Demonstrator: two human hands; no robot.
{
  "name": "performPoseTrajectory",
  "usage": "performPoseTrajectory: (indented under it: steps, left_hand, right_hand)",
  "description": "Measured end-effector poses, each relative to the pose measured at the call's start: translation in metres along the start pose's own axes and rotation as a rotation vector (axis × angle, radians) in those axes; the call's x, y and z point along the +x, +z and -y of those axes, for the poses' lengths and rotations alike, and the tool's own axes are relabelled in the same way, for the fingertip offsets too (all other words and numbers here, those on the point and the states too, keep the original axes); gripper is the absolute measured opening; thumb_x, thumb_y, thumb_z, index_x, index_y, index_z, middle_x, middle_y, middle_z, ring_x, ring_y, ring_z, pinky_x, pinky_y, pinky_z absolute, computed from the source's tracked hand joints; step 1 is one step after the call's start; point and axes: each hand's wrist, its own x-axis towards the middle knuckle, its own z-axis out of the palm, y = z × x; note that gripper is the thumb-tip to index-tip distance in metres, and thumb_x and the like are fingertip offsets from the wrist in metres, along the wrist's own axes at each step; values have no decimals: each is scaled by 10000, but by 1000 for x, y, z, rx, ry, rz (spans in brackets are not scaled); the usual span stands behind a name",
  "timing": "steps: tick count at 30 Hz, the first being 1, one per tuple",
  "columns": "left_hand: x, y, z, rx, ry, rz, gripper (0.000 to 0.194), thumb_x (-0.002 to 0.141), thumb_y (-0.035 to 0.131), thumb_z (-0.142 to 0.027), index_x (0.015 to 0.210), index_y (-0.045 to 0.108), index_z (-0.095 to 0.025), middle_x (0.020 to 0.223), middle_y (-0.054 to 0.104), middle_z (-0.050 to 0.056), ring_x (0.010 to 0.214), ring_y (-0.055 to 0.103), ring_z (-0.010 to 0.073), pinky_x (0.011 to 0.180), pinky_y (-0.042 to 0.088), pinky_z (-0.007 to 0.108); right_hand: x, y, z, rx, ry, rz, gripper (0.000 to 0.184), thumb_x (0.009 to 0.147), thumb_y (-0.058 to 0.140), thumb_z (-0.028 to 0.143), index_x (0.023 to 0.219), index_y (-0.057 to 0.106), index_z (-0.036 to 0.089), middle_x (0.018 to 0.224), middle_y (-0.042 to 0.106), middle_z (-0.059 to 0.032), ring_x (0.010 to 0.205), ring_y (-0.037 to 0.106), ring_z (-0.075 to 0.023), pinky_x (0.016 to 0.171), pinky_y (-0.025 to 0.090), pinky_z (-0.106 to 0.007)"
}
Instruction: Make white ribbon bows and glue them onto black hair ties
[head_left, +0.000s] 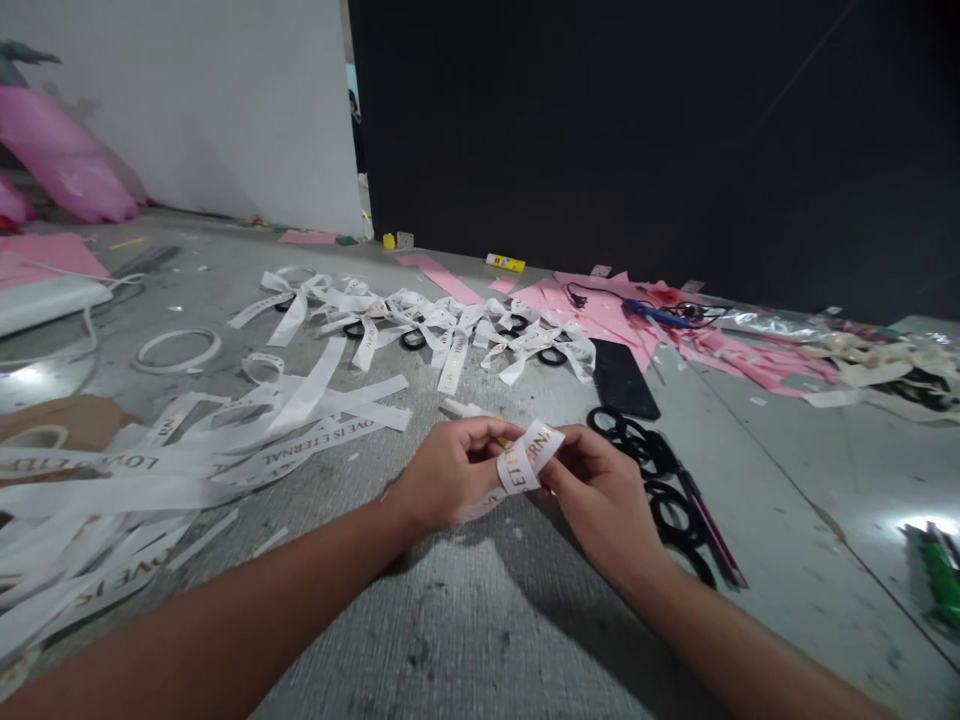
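Note:
A white ribbon [529, 460] with gold lettering is looped and crossed between my two hands, above the grey floor. My left hand [457, 468] is closed on its left part, with the band passing around the thumb. The fingers of my right hand [600, 490] pinch the ribbon's other side. Just beyond my hands lies a glue tube [472, 410], partly hidden by them. Several black rings [651, 450] lie beside my right hand, next to a dark pencil-like stick [712, 530]. Loose printed ribbon strips [300, 450] spread out to the left.
Ribbon bows [450, 335], some with black rings, lie in a row ahead. A black phone [624, 378], pink paper [592, 310] and a blue glue gun [660, 313] are at the right back. A white tape roll [178, 350] lies left. A black panel [637, 130] stands behind.

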Motion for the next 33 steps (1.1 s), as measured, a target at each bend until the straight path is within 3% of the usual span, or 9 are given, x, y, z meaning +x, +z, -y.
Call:
performPoseTrajectory:
  steps: [6, 11, 15, 21, 28, 31, 33]
  left_hand:
    - [0, 3, -6, -7, -43, -9, 283, 676, 763, -243, 934, 713, -137, 828, 726, 45, 681, 639, 127, 628, 484, 236]
    - [-1, 2, -3, 35, -34, -22, 231, 687, 755, -248, 876, 692, -131, 751, 717, 37, 647, 634, 132, 595, 475, 238]
    - [-2, 1, -2, 46, -4, -6, 224, 696, 753, -276, 845, 679, -126, 760, 710, 45, 675, 635, 144, 618, 484, 253]
    - [-1, 1, -5, 41, 11, -6, 250, 728, 728, -268, 933, 702, -128, 844, 723, 64, 757, 645, 152, 704, 495, 277]
    - [0, -1, -5, -94, -70, 38, 324, 723, 750, -304, 1002, 730, -141, 796, 728, 56, 631, 603, 111, 589, 451, 236]
    - [0, 0, -5, -170, -98, 31, 320, 680, 786, -309, 959, 753, -156, 810, 733, 57, 684, 618, 119, 650, 456, 245]
    - [0, 1, -6, -220, -123, 14, 327, 638, 815, -312, 921, 764, -157, 765, 722, 45, 647, 593, 103, 630, 437, 235]
  right_hand:
    - [-2, 0, -3, 101, -2, 67, 108, 817, 632, 296, 818, 596, 194, 695, 611, -1, 597, 576, -131, 547, 480, -261]
    - [-1, 1, -1, 178, 25, 147, 146, 850, 616, 339, 844, 637, 195, 711, 616, -7, 596, 566, -130, 565, 486, -271]
    - [-1, -1, 1, 90, 14, 102, 145, 849, 644, 318, 790, 672, 190, 657, 612, 4, 586, 550, -120, 547, 450, -248]
    - [1, -3, -6, 71, -28, 54, 170, 866, 648, 314, 754, 705, 199, 733, 618, -5, 667, 556, -124, 618, 436, -258]
    - [2, -2, -16, 217, 85, 21, 98, 833, 693, 312, 809, 715, 220, 716, 660, -8, 652, 592, -145, 628, 471, -294]
    - [0, -4, -13, 168, 30, 54, 71, 840, 672, 287, 852, 716, 233, 792, 667, -20, 705, 606, -160, 667, 483, -320]
    - [0, -6, -10, 97, -92, 55, 85, 845, 645, 262, 897, 710, 248, 946, 650, -35, 834, 612, -183, 735, 485, -339]
